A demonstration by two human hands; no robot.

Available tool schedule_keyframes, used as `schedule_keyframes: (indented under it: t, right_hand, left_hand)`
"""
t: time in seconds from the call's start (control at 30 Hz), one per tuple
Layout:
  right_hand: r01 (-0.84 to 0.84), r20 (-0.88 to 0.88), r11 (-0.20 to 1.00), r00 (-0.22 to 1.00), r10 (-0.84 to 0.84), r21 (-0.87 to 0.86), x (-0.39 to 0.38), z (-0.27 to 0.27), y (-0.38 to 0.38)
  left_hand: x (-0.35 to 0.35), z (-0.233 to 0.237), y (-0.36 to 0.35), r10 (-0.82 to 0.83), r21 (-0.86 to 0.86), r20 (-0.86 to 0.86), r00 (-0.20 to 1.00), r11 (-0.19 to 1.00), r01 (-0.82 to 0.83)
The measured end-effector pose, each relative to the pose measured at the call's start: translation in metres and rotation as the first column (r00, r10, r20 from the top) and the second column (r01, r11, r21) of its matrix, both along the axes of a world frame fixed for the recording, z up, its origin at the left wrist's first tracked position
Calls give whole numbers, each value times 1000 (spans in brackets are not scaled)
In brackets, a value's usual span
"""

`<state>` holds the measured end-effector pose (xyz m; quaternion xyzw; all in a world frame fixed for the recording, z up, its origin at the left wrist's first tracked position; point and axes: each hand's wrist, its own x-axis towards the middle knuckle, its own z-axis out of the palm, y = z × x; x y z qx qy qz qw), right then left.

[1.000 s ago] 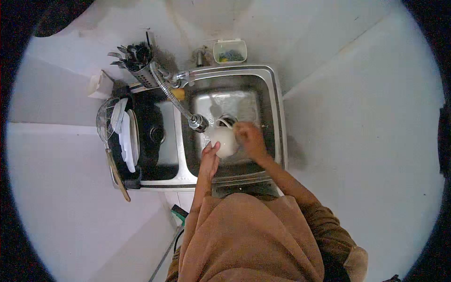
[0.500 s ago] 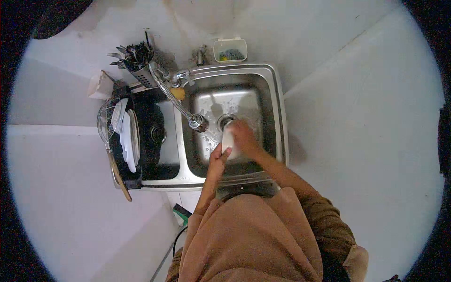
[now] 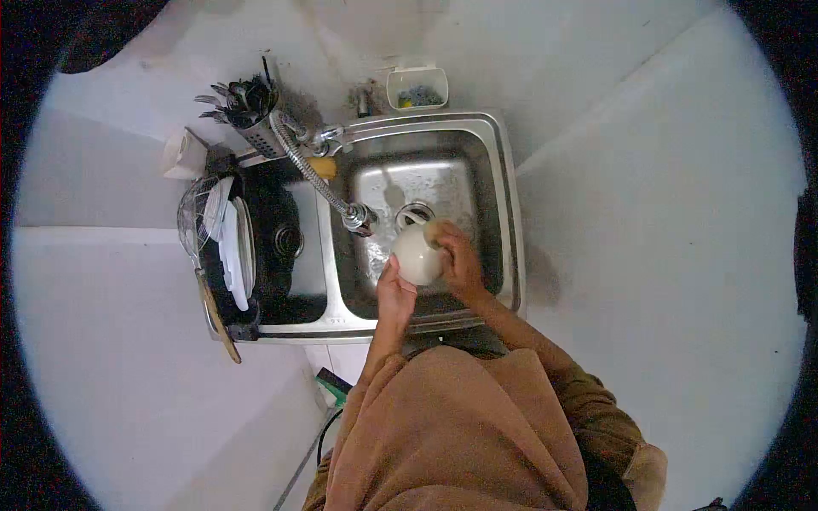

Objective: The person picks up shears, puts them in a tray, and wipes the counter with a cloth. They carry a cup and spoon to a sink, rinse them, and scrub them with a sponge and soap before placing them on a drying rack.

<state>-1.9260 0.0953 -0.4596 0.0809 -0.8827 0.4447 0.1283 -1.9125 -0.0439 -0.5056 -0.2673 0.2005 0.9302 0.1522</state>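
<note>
A white mug (image 3: pixel 418 257) is held over the right sink basin (image 3: pixel 362 294), its rounded body toward me and its looped handle pointing at the drain (image 3: pixel 417 210). My left hand (image 3: pixel 395 294) grips the mug from the lower left, fingers closed along its side. Against the mug's upper right, my right hand (image 3: pixel 461 262) presses a small yellowish sponge (image 3: pixel 434 232), fingers bent around it. Left of the mug hangs the faucet spout (image 3: pixel 359 219) on its flexible hose.
White plates (image 3: pixel 235 247) and a wire strainer (image 3: pixel 196 213) with a wooden handle stand in a rack over the left basin. Behind are a cutlery holder (image 3: pixel 260 136) and a white container (image 3: pixel 417 89) on the wall. A yellow sponge (image 3: pixel 322 168) lies by the divider.
The mug has turned from a narrow edge-on view to its round face, handle now showing. My right hand has moved slightly down and right, with the sponge now visible.
</note>
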Motion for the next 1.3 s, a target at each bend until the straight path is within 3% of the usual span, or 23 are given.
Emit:
schedule_keyframes:
  t: [0.07, 0.13, 0.17, 0.23, 0.27, 0.33, 0.47, 0.53, 0.67, 0.73, 0.87, 0.93, 0.97, 1.03, 1.07, 1.13, 1.17, 1.23, 1.27, 1.3]
  right_hand:
    - [-81, -47, 996, 996, 79, -35, -18, 9, -8]
    - [-400, -77, 878, 898, 433, 263, -36, 11, -9]
    - [-398, -78, 878, 899, 431, 265, -42, 9, -6]
    - [-309, 60, 950, 950, 306, 50, -49, 0, -3]
    - [-313, 61, 949, 949, 310, 46, -50, -5, -5]
    - [65, 299, 934, 953, 45, -351, -51, -13, -9]
    - [208, 408, 895, 912, -32, -395, -26, -21, -15]
    - [370, 290, 857, 917, -274, -358, -10, -27, -26]
    - [449, 445, 809, 855, -266, -380, 19, -23, -25]
    - [324, 572, 941, 792, -215, -95, 27, -49, -6]
    - [218, 601, 973, 770, -215, 68, 18, -48, -7]
    - [37, 150, 978, 986, -69, 204, -4, -7, -40]
    - [42, 152, 978, 986, -74, 205, -14, -18, -51]
    - [-212, -110, 860, 950, 294, 464, -37, -38, -68]
    - [-209, -112, 863, 950, 290, 461, -45, -39, -72]
    - [-128, 41, 971, 992, 122, 202, -62, -25, -81]
    - [-127, 42, 972, 992, 121, 197, -71, -39, -80]
    - [-149, 524, 987, 846, 96, 60, -82, -70, -71]
    - [-145, 522, 987, 848, 92, 62, -77, -75, -74]
    - [-165, 329, 956, 941, 80, 241, -62, -65, -81]
  left_hand:
    - [2, 2, 3, -36, -27, -7, 999, 999, 36]
    - [2, 7, 7, -83, -152, -47, 995, 985, 75]
    - [0, 9, 6, -86, -152, -49, 995, 985, 77]
    - [-3, 15, 2, -146, -308, -23, 989, 942, 132]
    - [-1, 13, -2, -142, -310, -20, 990, 942, 129]
    - [0, 4, -7, -132, -206, -24, 991, 971, 125]
    - [5, -12, -8, -35, -108, -12, 999, 994, 33]
    - [4, -20, -11, 40, 43, 78, 996, 998, -43]
    - [-13, -26, -17, 114, 47, 102, 988, 992, -119]
    - [-22, -34, -24, 117, 35, 72, 991, 992, -120]
    - [-34, -61, -33, 149, 101, -37, 988, 984, -144]
    - [-33, -57, -37, 119, -3, 9, 993, 993, -119]
    - [-31, -55, -37, 113, -3, 11, 993, 994, -113]
    - [-26, -43, -40, 19, -71, -71, 997, 997, -24]
    - [-23, -35, -41, 16, -74, -73, 997, 997, -21]
    - [-20, -12, -45, -116, -315, 110, 987, 938, 146]
    - [-20, -12, -50, -117, -320, 112, 987, 936, 147]
    - [-21, -13, -57, -235, -411, 249, 940, 853, 322]
    - [-17, -46, -50, -77, -267, 81, 994, 959, 96]
    - [-19, -48, -53, -78, -266, 79, 994, 959, 97]
